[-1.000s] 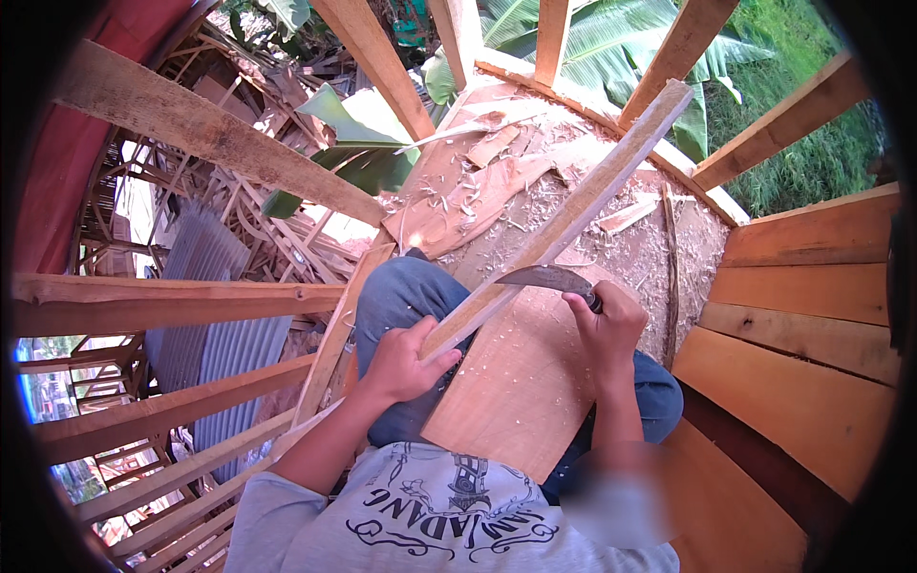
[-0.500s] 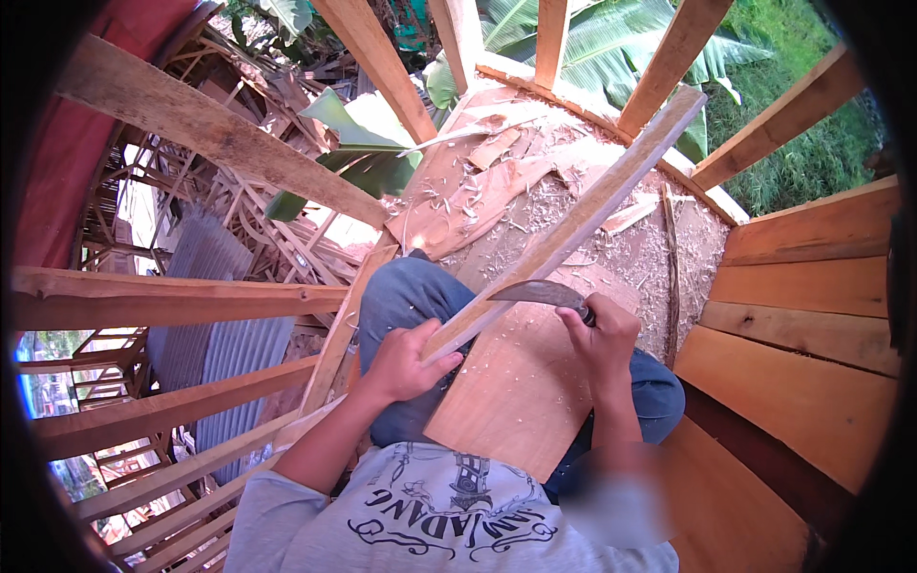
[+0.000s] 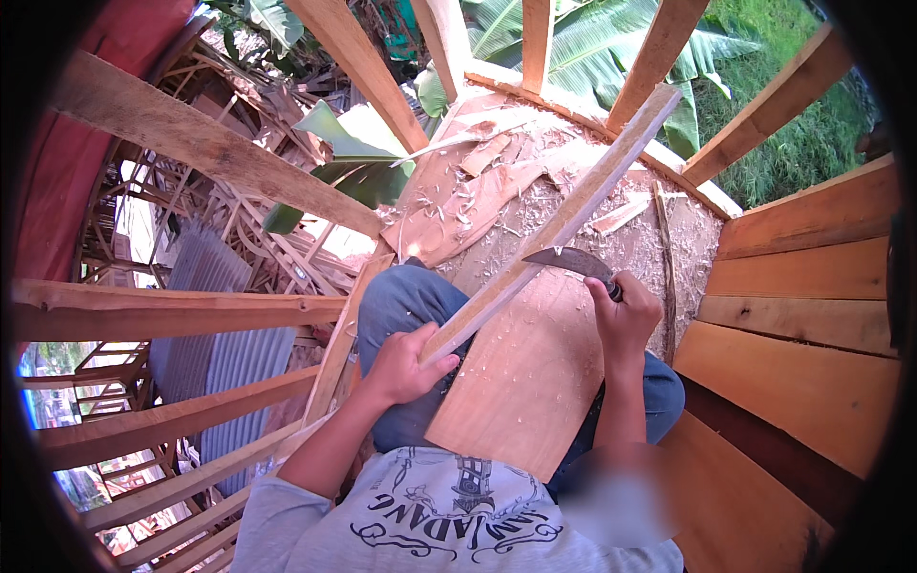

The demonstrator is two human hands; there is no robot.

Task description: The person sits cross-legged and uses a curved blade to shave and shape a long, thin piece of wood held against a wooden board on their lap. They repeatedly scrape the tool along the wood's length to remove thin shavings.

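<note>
A long, narrow wooden strip [image 3: 564,222] slants up and away to the right from my lap. Its near end is gripped by my left hand [image 3: 406,365], thumb over one side and fingers around the other. My right hand [image 3: 626,320] is closed around the dark handle of a curved knife [image 3: 576,261]. The knife's dark blade points left, its tip at the strip's right edge about midway along, with a small pale shaving on it. Below the strip a broad, flat board [image 3: 521,382] lies between my legs, with bits of shavings on it.
Curled wood shavings [image 3: 458,205] and offcuts cover the floor ahead. Upright timbers [image 3: 645,62] and a low edge beam [image 3: 693,188] bound the far side. A plank wall [image 3: 798,296] stands at right. Beyond the left rails [image 3: 181,310] are corrugated sheets [image 3: 248,368] and scrap wood.
My right hand and the knife have moved up and to the right, farther along the strip. The strip's far end has shifted slightly left in view; my left hand keeps its hold.
</note>
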